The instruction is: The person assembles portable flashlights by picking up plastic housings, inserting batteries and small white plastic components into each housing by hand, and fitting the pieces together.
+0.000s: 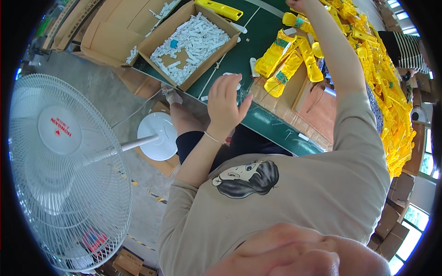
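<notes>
My left hand (224,103) is over the table's near edge, its fingers curled and the thumb spread away. A white plastic piece (238,86) shows beside the fingers and seems to be held in them, though they mostly cover it. My right arm stretches far across the table; my right hand (297,4) is cut by the top edge beside the pile of yellow plastic parts (363,32), so its fingertips do not show. Between my hands, several yellow housings (275,53) with green circuit boards lie on cardboard (276,103).
A cardboard box (148,46) of small white pieces stands at the left on the green table (260,120). A long yellow part (220,8) lies behind it. A white pedestal fan (69,170) is at my left. A person in a striped top (410,50) is at the far right.
</notes>
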Demonstrator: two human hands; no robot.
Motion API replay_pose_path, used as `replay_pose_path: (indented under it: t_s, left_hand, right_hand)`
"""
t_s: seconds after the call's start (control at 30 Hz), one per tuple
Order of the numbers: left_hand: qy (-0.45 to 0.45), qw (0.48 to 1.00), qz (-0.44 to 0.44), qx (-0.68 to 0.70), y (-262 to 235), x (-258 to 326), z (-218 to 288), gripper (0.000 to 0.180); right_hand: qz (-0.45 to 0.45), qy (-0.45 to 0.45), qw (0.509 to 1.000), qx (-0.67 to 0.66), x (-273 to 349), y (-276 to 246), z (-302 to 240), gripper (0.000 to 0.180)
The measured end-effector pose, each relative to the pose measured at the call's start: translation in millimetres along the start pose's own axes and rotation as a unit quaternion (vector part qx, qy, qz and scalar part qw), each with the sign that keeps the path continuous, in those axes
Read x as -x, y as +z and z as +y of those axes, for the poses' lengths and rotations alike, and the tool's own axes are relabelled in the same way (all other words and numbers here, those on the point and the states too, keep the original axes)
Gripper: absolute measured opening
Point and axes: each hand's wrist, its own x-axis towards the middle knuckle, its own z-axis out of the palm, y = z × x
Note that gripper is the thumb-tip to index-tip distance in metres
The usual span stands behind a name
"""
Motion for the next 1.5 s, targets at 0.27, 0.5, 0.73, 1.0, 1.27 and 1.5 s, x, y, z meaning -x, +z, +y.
replay_pose_path:
  t_s: [0.27, 0.5, 0.73, 1.0, 1.27, 1.5]
  left_hand:
    - [0.006, 0.996, -0.03, -0.08, -2.0, -1.3, 2.0, 0.042]
    - [-0.022, 0.992, -0.034, -0.121, -1.2, 3.1, 2.5, 0.039]
    - [-0.001, 0.993, -0.015, -0.121, 3.0, 2.5, 1.1, 0.036]
    - [0.029, 0.995, 0.012, -0.092, -2.3, 5.4, 7.5, 0.039]
    - [0.012, 0.983, 0.014, 0.181, -44.0, -38.7, 77.1, 0.055]
    - [-0.076, 0.819, -0.094, 0.561, -74.9, -45.3, 99.8, 0.055]
  right_hand:
    - [0.098, 0.12, 0.987, 0.038, -144.4, -39.9, 48.3, 0.037]
    - [0.075, -0.421, 0.585, 0.689, -39.2, -49.4, 25.1, 0.024]
    - [-0.262, -0.387, 0.5, 0.73, 132.5, -24.2, 62.5, 0.047]
    - [-0.266, -0.434, 0.488, 0.709, 138.7, -16.9, 52.2, 0.046]
    - [-0.185, -0.534, 0.804, 0.185, 258.4, -9.7, 81.5, 0.057]
    - [-0.185, -0.477, 0.847, 0.145, 310.3, 6.4, 133.1, 0.046]
